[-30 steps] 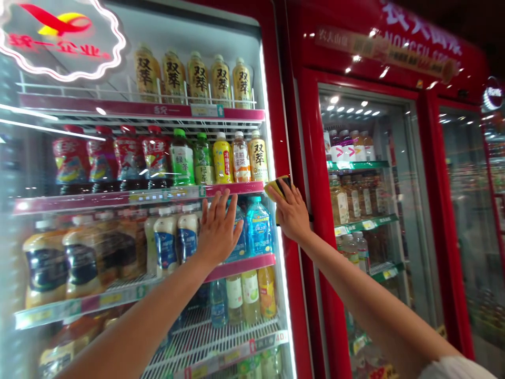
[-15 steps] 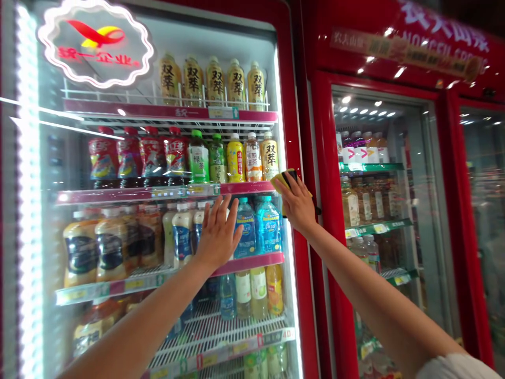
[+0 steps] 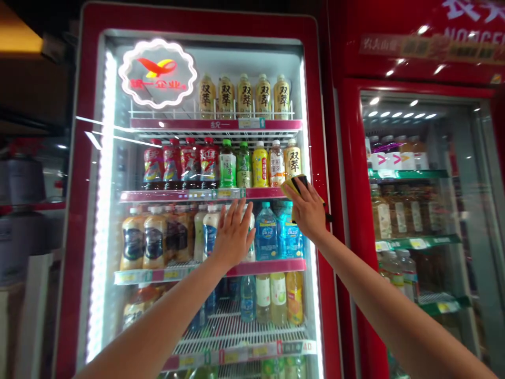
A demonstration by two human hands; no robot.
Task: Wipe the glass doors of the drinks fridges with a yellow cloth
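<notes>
My left hand (image 3: 233, 236) is raised with its fingers spread, palm toward the glass door of a lit drinks fridge (image 3: 197, 22); it looks to be resting on the glass. Pressed under my right hand (image 3: 311, 211) is a yellow and black cleaning cloth (image 3: 289, 188), near the door's right edge at the height of the second shelf's price rail (image 3: 268, 193). My right fingers lie over the cloth and partly hide it. Behind the glass, blue bottles (image 3: 266, 231) stand between and below the two hands.
Bottles fill several shelves behind the glass, with a glowing round sign (image 3: 158, 95) at the upper left. A second red fridge (image 3: 351, 158) stands close on the right. Stacked objects (image 3: 26, 189) at the left are blurred.
The camera view has shifted left and back, showing more of the fridge's left side. Both hands stay at nearly the same spots on the door, the cloth still under the right.
</notes>
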